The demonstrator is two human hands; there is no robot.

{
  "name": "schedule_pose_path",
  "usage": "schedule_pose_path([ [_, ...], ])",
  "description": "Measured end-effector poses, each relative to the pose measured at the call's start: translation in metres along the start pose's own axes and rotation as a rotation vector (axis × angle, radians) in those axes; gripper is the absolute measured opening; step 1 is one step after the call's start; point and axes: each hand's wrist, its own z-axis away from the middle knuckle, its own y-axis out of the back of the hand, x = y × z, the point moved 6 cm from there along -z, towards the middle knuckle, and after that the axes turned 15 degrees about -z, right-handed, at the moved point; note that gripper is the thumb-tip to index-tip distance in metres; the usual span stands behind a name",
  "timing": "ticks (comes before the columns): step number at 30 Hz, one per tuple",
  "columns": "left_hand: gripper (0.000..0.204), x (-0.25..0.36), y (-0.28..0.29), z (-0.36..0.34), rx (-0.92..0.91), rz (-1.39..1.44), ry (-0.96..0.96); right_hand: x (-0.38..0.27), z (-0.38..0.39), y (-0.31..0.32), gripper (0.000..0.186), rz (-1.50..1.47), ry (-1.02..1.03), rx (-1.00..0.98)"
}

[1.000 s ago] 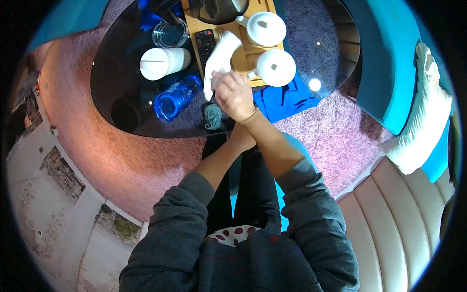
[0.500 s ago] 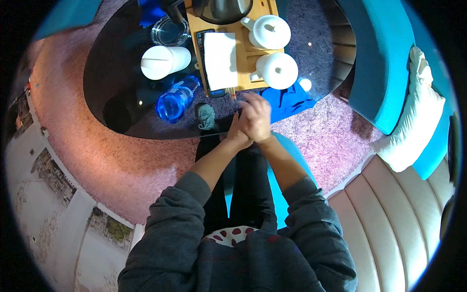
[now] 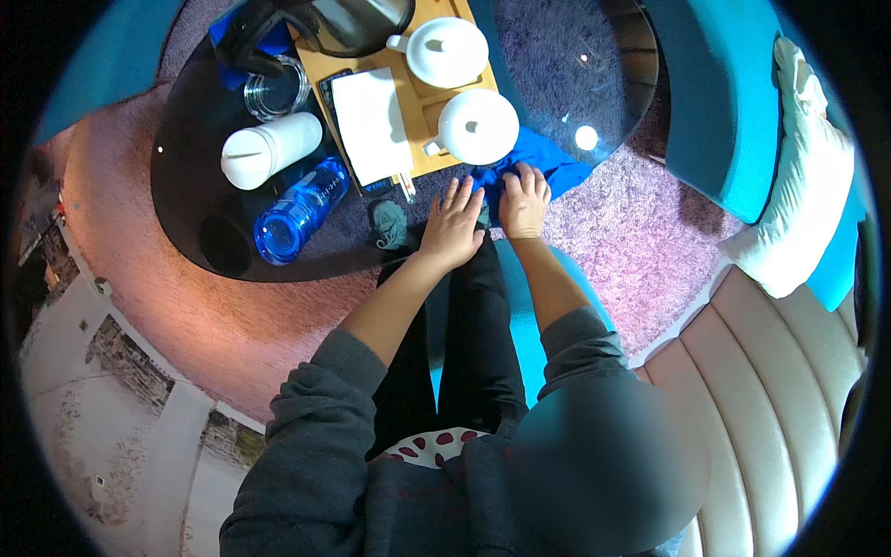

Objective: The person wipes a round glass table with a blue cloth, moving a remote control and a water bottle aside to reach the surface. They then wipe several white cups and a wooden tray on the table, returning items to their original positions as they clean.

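Observation:
My right hand is on a crumpled blue cloth at the near edge of the dark oval table, its fingers bent onto the fabric. My left hand is just left of it with fingers spread and nothing in them, its fingertips close to the cloth's left end. A balled grey-green cloth lies left of my left hand. A bit of similar grey-green shows between my hands; I cannot tell what it is. Above my left hand, thin sticks poke out by the wooden tray.
The wooden tray carries two lidded white cups, a white paper stack and a dark kettle. Left of it are a blue bottle, a white bottle and a glass jar. A teal sofa stands right.
My hands were together near the table edge; now they are apart. My right hand has moved right onto the blue cloth, and my left hand has spread its fingers. The view has shifted.

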Motion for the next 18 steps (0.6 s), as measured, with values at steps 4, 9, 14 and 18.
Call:
schedule_pose_path([
  [4, 0.035, 0.002, 0.058, 0.010, 0.376, 0.262, -0.064, 0.018, 0.001, 0.009, 0.025, -0.388, -0.222, 0.073],
  [9, 0.020, -0.011, 0.120, 0.017, 0.658, 0.472, 0.032, 0.005, -0.015, 0.055, 0.009, -1.356, -0.289, 0.351],
  [14, 0.033, -0.033, 0.119, -0.009, 0.454, 0.451, 0.349, -0.057, -0.062, 0.079, 0.015, -1.439, -0.091, 0.024],
  [18, 0.034, -0.041, 0.109, -0.021, 0.289, 0.300, 0.354, -0.063, -0.091, 0.068, 0.015, -1.223, -0.064, -0.024],
])
